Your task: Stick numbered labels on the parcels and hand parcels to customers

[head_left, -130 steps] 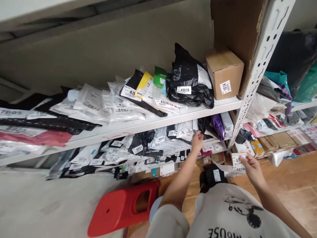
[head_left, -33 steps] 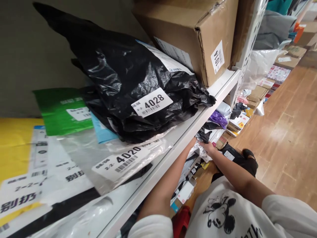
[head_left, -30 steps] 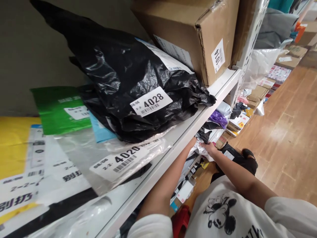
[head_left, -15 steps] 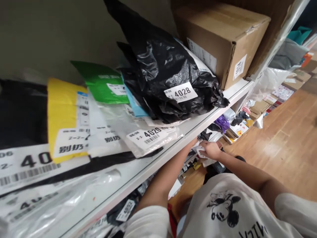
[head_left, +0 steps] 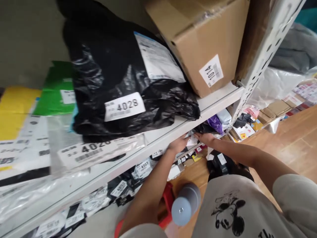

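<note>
Just below the upper shelf's front edge, my left hand (head_left: 178, 144) has its fingers closed on the near side of a white-labelled parcel (head_left: 192, 140). My right hand (head_left: 206, 138) pinches the same parcel from the right. The parcel's exact shape is partly hidden by the hands and the shelf. Purple packaging (head_left: 215, 124) lies on the lower shelf beyond my right hand. Labelled bags, one marked 4007 (head_left: 144, 168), line that shelf to the left of my left forearm.
The upper shelf (head_left: 170, 130) carries a black bag marked 4028 (head_left: 138, 82), a cardboard box (head_left: 213, 46), and green (head_left: 55, 89) and yellow (head_left: 19, 109) mailers. A perforated white post (head_left: 267, 56) stands right. A blue-grey cylinder (head_left: 185, 205) and red container (head_left: 166, 205) are below.
The view has shifted right and closer to the black bag and box. My hands have moved slightly apart, with the white-labelled parcel between them. The cylinder below has come into view.
</note>
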